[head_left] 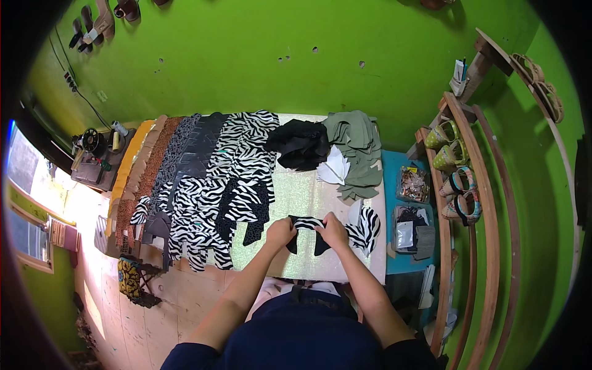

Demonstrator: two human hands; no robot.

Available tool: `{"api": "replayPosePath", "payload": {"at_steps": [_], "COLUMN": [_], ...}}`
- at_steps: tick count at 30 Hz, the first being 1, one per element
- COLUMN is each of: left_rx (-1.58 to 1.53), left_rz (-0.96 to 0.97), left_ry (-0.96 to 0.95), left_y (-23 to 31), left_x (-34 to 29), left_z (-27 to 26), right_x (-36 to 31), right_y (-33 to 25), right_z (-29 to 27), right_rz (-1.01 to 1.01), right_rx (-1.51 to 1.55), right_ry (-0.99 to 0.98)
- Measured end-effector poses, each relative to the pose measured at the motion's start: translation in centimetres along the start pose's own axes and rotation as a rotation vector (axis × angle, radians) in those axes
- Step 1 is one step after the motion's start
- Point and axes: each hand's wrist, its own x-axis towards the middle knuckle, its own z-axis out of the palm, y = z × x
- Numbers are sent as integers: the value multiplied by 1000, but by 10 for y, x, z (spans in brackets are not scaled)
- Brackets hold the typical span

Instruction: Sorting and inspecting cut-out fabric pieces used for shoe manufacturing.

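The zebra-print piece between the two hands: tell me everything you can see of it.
The zebra-print piece is a small flat cut shape, black and white striped on top, looking like fabric or thin leather. Two black tabs hang down from it toward the person, one under each hand. The left hand and right hand pinch its two ends, holding it just above the pale shimmery table cover, near the front edge. Whether it touches the cover cannot be told.
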Motion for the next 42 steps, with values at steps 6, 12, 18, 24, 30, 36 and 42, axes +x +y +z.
{"api": "replayPosePath", "payload": {"at_steps": [6, 12, 18, 24, 30, 36, 42], "left_rx": [34, 222, 203, 70, -386, -410, -297], "left_rz": [164, 479, 353, 506, 333, 184, 119], "left_ry": [429, 430, 241, 340, 251, 359, 393], "left_y": [-2, -2, -3, -17, -43, -122, -177], "left_x": [-8, 10, 25, 5, -30, -41, -45], "left_z": [-5, -4, -3, 3, -39, -72, -91], "right_x": [5, 10, 3, -6, 0, 18, 29], "right_y": [-4, -3, -3, -10, -30, -89, -135], "right_z": [2, -2, 3, 4, 9, 61, 109], "right_rz": [-349, -295, -324, -199, -308, -424, -384], "right_rx": [-144, -345, -256, -266, 72, 329, 246], "right_ry": [685, 411, 475, 421, 299, 263, 367]}}
